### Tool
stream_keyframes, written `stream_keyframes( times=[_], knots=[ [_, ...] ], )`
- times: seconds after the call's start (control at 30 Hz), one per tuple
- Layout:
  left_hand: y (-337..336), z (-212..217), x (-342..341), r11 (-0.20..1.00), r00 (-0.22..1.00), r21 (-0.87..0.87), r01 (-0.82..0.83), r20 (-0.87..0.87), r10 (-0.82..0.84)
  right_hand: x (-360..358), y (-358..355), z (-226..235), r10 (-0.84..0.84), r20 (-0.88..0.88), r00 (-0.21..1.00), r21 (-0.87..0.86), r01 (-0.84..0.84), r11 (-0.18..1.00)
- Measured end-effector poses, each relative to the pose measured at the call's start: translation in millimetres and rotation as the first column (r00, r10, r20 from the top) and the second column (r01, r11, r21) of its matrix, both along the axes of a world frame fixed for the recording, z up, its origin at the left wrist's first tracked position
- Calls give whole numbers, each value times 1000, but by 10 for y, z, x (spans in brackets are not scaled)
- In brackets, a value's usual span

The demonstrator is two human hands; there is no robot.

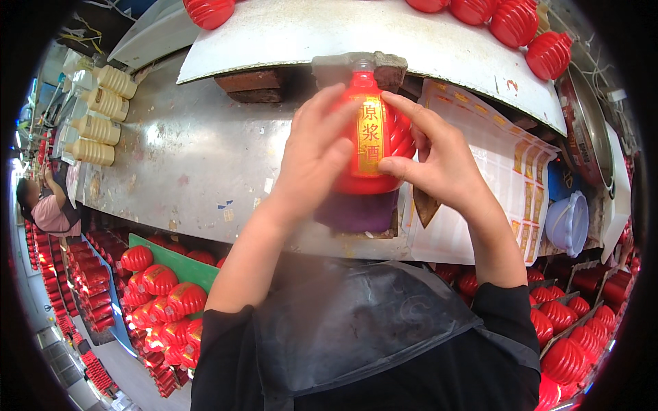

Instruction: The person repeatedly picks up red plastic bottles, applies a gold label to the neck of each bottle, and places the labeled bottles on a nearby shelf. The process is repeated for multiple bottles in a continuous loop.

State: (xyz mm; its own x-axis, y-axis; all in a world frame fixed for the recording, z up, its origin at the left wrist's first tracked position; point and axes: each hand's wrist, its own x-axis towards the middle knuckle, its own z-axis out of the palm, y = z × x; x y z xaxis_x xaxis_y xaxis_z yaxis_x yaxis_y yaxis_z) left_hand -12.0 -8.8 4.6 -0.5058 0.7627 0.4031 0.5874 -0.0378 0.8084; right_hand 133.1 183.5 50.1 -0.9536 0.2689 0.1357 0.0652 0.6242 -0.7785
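A red bottle [395, 137] with a ribbed side and a clear neck lies on its back, a gold-and-red label [371, 134] along its front. My right hand [442, 147] grips the bottle's right side, index finger near the label's top corner and thumb by its lower edge. Over the bottle's left side is my left hand [317, 151], smeared by motion, its fingers stretched out; whether it touches the bottle I cannot tell. Below the bottle shows a dark purple pad [360, 211]. A backing sheet of gold-and-red labels [473, 198] lies to the right.
A raised white board [288, 41] runs across the far side, with red bottles [514, 22] on it. Cream bottles [103, 103] stand at the metal table's [205, 151] left end. Heaped red bottles [161, 301] fill the near left; a lilac bucket [567, 222] is at right.
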Motion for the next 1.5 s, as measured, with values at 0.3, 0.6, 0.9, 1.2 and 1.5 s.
stream_keyframes(
  times=[0.3, 0.6, 0.9, 1.2, 1.5],
  knots=[
    [33, 22, 38, 999, 960, 42, -27, 278, 14, -38, 76, 41, -20, 134, 991, -269, 56, 961],
    [97, -12, 68, 995, 975, 26, -96, 206, 89, -103, 5, 93, -76, 128, 989, -128, 92, 987],
    [98, -26, 64, 993, 981, 26, -113, 161, 107, -75, 25, 54, -70, 134, 989, -115, 86, 990],
    [107, -24, 68, 989, 988, -2, -150, -24, 150, -292, 180, 473, 71, -59, 996, -424, -90, 901],
    [74, -116, 22, 992, 991, 47, -117, -55, 120, -224, 64, 260, 389, -355, 850, 659, -67, 749]
  ],
)
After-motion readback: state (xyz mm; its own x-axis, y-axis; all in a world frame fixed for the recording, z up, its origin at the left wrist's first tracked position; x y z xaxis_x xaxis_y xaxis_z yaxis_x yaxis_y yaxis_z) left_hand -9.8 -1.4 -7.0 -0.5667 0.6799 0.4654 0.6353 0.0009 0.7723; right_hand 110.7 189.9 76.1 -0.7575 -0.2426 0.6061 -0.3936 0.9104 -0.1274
